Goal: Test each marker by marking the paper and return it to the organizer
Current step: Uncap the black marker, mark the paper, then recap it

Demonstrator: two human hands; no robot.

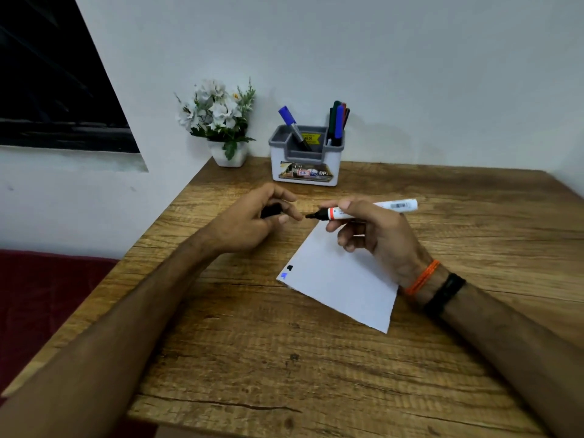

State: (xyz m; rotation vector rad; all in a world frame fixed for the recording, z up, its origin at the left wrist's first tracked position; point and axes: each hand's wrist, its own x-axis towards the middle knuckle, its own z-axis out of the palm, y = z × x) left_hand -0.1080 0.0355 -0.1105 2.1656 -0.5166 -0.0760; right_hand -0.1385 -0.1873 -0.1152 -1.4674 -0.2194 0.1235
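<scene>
Now right hand (373, 235) holds marker (363, 210) level, tip pointing left.

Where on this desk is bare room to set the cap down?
Bare wooden desk lies nearer than the white paper, and right of the grey-white organizer. Crowded: between both hands, left hand and right hand, over the paper's far corner.

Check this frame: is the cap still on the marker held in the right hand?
No. The marker in the right hand shows its bare black tip, and the left hand holds the black cap apart from it.
</scene>
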